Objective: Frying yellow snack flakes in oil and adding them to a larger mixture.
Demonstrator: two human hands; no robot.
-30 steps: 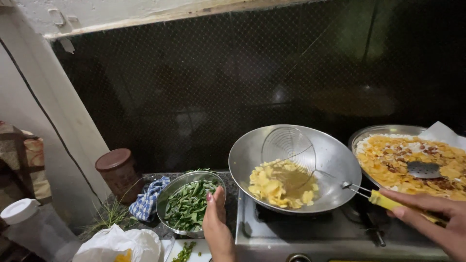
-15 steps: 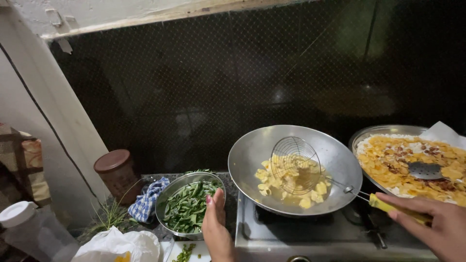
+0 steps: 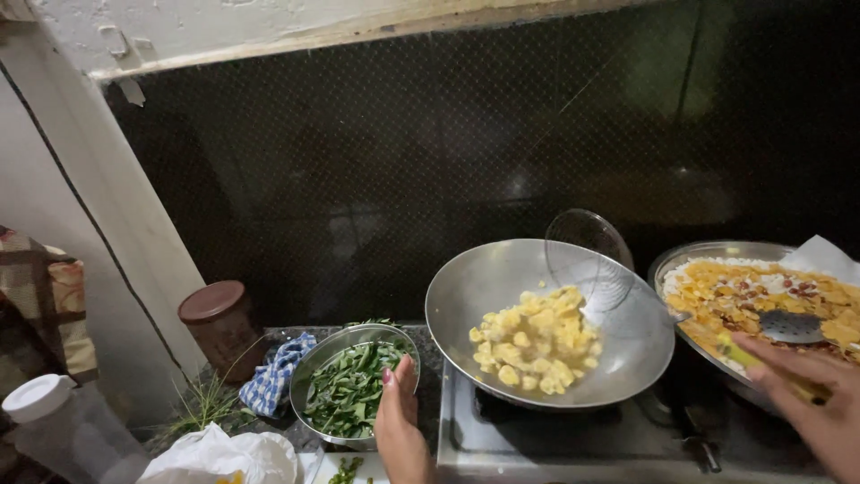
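A: The scene is dim; light falls from above and behind the camera onto the wok (image 3: pixel 546 332), whose steel wall shows soft glare toward three o'clock.

B: Yes; the mesh screen (image 3: pixel 430 170) at twelve o'clock stays nearly black with faint reflections; the right hand (image 3: pixel 820 403) at four o'clock is slightly blurred; the edges bend a little.

The right hand (image 3: pixel 811 403) grips a wire skimmer (image 3: pixel 589 260) by its yellow handle, tilted up over the wok (image 3: pixel 618 358) of yellow pieces. The left hand (image 3: pixel 400 426) touches the rim of a steel bowl (image 3: pixel 322 358) of green leaves.
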